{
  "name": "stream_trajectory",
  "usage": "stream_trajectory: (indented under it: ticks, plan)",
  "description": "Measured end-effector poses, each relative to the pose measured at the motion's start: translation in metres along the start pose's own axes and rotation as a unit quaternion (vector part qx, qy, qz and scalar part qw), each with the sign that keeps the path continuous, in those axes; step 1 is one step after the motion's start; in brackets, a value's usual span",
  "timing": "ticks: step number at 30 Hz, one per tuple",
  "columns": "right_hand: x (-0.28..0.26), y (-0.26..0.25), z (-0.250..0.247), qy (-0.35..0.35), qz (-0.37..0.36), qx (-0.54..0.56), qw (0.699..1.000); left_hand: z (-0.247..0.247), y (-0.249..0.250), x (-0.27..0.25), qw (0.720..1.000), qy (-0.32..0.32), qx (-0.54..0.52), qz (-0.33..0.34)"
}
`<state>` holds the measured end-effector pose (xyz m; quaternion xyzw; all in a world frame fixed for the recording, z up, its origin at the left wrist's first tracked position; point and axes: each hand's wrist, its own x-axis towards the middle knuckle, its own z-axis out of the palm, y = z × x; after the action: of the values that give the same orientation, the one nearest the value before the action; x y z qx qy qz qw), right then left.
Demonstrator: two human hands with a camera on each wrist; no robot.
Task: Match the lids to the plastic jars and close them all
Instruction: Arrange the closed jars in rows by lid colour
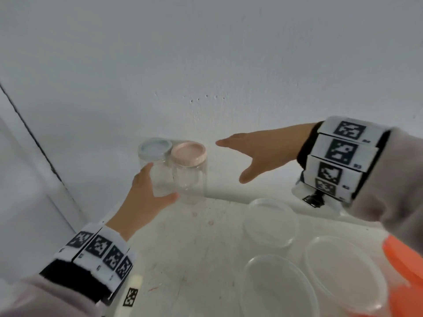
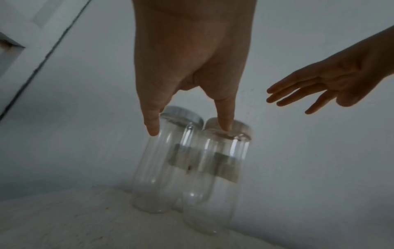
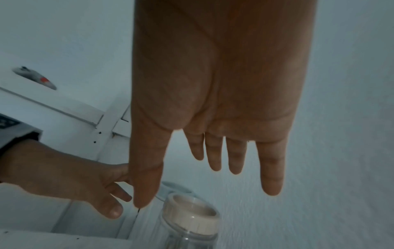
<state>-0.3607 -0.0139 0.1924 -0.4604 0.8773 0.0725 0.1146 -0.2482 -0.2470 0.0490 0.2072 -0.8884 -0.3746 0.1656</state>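
Two tall clear jars stand side by side against the back wall. One carries a grey-blue lid [image 1: 155, 148], the other a pink lid [image 1: 188, 154]. My left hand [image 1: 158, 183] is at the grey-lidded jar [image 2: 153, 168], thumb and fingers spread and fairly straight on either side of it, without a firm grip. My right hand [image 1: 231, 161] hovers open in the air to the right of the pink-lidded jar [image 3: 187, 232], fingers straight and holding nothing. The wrist views show both hands empty.
Three wide clear containers without lids [image 1: 270, 223] [image 1: 277, 287] [image 1: 343, 271] crowd the front right of the white table [image 1: 183, 248]. An orange lid [image 1: 405, 259] lies at the right edge. The wall runs close behind the jars.
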Motion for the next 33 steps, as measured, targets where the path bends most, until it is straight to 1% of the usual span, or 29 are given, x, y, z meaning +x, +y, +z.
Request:
stream_trajectory:
  ticks: [3,7,9,10,12,14,17,19,23,26,28,30,33]
  plan:
    - [-0.048,0.010,0.018,-0.033,0.021,0.016,0.999,0.005,0.022,-0.049,0.992,-0.114,0.009,0.055]
    - [-0.102,0.017,0.051,-0.092,0.082,0.030,0.992,0.016,0.058,-0.111,0.955,-0.273,0.019,0.112]
    - [-0.121,0.019,0.069,-0.128,0.109,0.024,0.985,0.026,0.073,-0.133,0.935,-0.325,0.053,0.135]
    - [-0.128,0.020,0.077,-0.145,0.120,0.020,0.982,0.032,0.080,-0.141,0.927,-0.339,0.072,0.147]
    - [-0.138,0.020,0.092,-0.167,0.139,0.016,0.976,0.042,0.093,-0.150,0.920,-0.345,0.095,0.160]
    - [-0.144,0.020,0.103,-0.172,0.153,0.028,0.973,0.049,0.105,-0.150,0.928,-0.323,0.101,0.158]
    - [-0.147,0.019,0.114,-0.167,0.164,0.047,0.971,0.059,0.124,-0.130,0.939,-0.280,0.117,0.159]
    - [-0.146,0.018,0.118,-0.169,0.166,0.057,0.970,0.066,0.136,-0.111,0.937,-0.275,0.149,0.157]
    - [-0.142,0.018,0.125,-0.168,0.156,0.061,0.971,0.083,0.157,-0.082,0.912,-0.308,0.228,0.144]
    - [-0.136,0.023,0.127,-0.159,0.147,0.046,0.975,0.096,0.166,-0.068,0.880,-0.344,0.299,0.131]
    - [-0.129,0.029,0.124,-0.151,0.148,0.038,0.977,0.105,0.168,-0.063,0.862,-0.353,0.341,0.126]
    - [-0.121,0.037,0.120,-0.139,0.153,0.035,0.978,0.113,0.168,-0.057,0.854,-0.352,0.362,0.126]
    - [-0.103,0.051,0.112,-0.120,0.165,0.035,0.978,0.114,0.167,-0.041,0.851,-0.345,0.377,0.123]
